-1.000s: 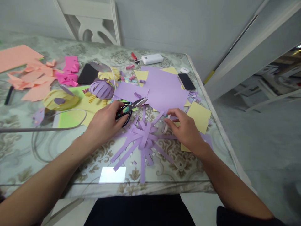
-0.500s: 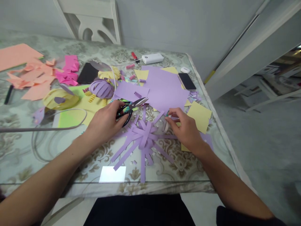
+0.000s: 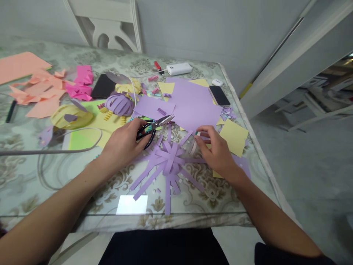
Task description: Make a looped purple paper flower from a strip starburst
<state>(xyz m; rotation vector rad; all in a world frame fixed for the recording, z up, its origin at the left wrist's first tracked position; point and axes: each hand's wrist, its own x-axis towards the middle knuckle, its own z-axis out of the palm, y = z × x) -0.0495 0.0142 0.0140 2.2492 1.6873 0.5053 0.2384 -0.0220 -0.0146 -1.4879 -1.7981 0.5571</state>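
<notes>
My left hand (image 3: pixel 124 141) is wrapped round the black handles of a pair of scissors (image 3: pixel 157 127), whose blades point right. Pinched between the fingers of my right hand (image 3: pixel 215 149) is a small roll of tape (image 3: pixel 194 144), whitish with a green bit near the fingertips. Between my hands a star of woven purple paper strips (image 3: pixel 170 159) lies on the table, its strips fanning outward. Beyond it is a large purple sheet (image 3: pixel 194 105). A yellow sheet (image 3: pixel 234 137) lies right of my right hand.
Paper balls, one purple (image 3: pixel 119 103) and one yellow (image 3: pixel 72 116), sit at the left by a cable (image 3: pixel 55 152). A phone (image 3: pixel 219 96) and a white power bank (image 3: pixel 179 69) lie farther back. Crumpled orange paper (image 3: pixel 41 90) is at the far left.
My right hand has shifted very slightly, turning the small roll a little. My left hand and the scissors look almost the same.
</notes>
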